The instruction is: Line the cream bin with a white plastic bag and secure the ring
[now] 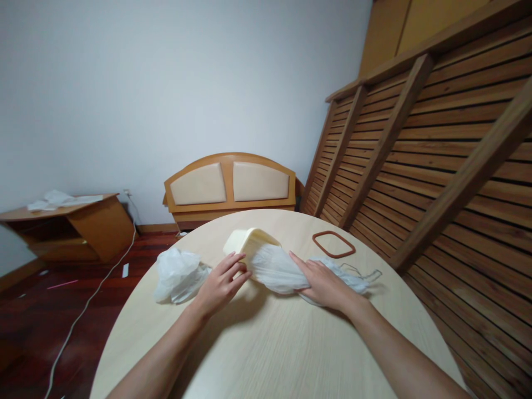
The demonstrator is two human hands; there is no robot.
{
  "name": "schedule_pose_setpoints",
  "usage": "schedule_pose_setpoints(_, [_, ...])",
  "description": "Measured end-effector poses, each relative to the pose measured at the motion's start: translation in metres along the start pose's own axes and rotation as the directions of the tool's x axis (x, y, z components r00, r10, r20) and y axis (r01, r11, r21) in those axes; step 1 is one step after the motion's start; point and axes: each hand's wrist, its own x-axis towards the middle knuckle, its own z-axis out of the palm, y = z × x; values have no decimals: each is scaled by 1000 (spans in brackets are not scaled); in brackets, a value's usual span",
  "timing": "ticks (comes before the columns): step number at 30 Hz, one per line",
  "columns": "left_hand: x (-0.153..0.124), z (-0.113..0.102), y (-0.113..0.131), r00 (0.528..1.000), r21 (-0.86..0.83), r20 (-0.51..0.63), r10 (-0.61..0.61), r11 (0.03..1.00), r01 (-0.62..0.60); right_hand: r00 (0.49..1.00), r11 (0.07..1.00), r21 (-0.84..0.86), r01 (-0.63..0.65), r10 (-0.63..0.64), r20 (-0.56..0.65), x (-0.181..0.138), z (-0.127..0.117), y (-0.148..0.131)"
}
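A cream plastic bin (236,241) lies tilted on its side on the round table, its mouth turned to the right. My left hand (224,281) holds the near edge of its rim with bent fingers. A white plastic bag (276,270) reaches from the bin's mouth to the right, bunched up. My right hand (322,280) is closed around the bag, thumb on top. The bag's loose end and thin handles trail beyond that hand. How far the bag goes into the bin is hidden. A brown rounded-square ring (333,244) lies flat behind my right hand.
Another crumpled white bag (178,275) rests on the left of the pale round table (286,349). Slatted wood panels (415,149) lean at the right. A headboard (230,183) stands behind, a low wooden cabinet (100,224) at left. A white cable (95,293) crosses the floor.
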Motion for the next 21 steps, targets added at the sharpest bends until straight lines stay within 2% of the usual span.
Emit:
schedule_pose_setpoints(5, [1, -1, 0, 1000, 55, -5, -16, 998, 16, 999, 999, 28, 29, -29, 13, 3, -2, 3])
schedule_pose_setpoints(9, [2, -1, -1, 998, 74, -22, -65, 995, 66, 989, 988, 124, 93, -78, -124, 3, -11, 6])
schedule_pose_setpoints(12, [1, -1, -2, 994, 78, -26, -105, 991, 106, 962, 973, 193, 128, -75, -261, 2, -22, 6])
schedule_pose_setpoints(17, [0, 3, -4, 987, 74, -59, -151, 985, 155, 851, 937, 286, 199, -21, -524, -2, -38, 3])
schedule_pose_setpoints(21, [-1, 5, -6, 978, 42, -87, -192, 980, 196, 758, 894, 386, 228, 86, -647, -3, -44, 4])
